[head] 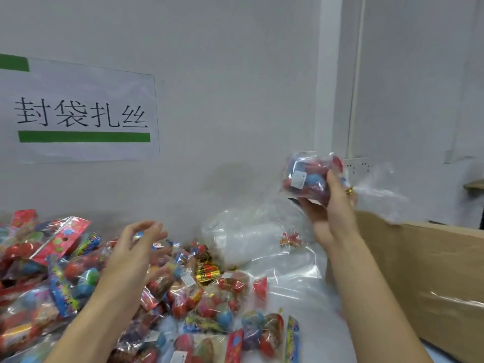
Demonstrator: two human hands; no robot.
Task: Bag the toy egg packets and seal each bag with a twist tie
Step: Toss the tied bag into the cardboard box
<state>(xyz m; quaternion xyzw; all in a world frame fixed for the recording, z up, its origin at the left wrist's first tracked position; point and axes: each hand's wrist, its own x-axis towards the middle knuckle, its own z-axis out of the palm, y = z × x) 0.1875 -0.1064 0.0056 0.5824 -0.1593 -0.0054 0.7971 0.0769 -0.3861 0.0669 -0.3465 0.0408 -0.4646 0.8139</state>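
My right hand (pixel 331 205) grips a filled clear bag of toy egg packets (pixel 306 176), held up above the table at the right. A gold twist tie (pixel 349 190) closes the bag's neck, and the loose bag top (pixel 379 189) trails to the right. My left hand (pixel 133 247) hovers with fingers relaxed and holds nothing, above the pile of toy egg packets (pixel 104 284) that covers the left and middle of the table. A bundle of gold twist ties (pixel 208 271) lies among the packets.
A stack of clear empty bags (pixel 251 231) lies against the wall behind the pile. An open cardboard box (pixel 419 271) stands at the right. A paper sign with a green bar (pixel 83 111) hangs on the wall.
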